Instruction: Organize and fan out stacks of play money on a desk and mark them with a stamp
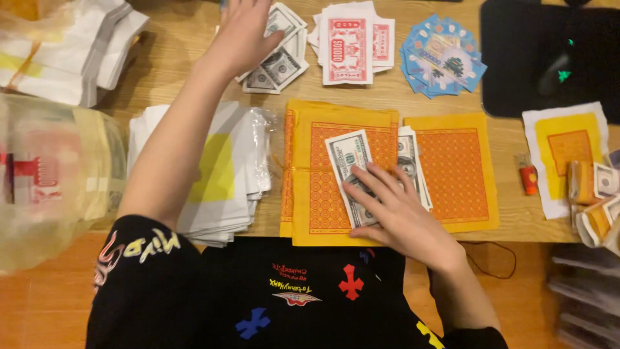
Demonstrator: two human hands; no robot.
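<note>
The left hand [242, 32], fingers cut off, covered grey notes [279, 64]; the right hand [394, 213], fingers spread, pressed notes on orange sheets [323, 181].

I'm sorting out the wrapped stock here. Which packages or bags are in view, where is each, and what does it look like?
Clear bag: far left, bulging, holds white and red paper.
Wrapped stack: left of centre, white and yellow sheets in clear film.
White bundles: top left, white with grey edges, a yellow band.
No screens or signs.
</note>
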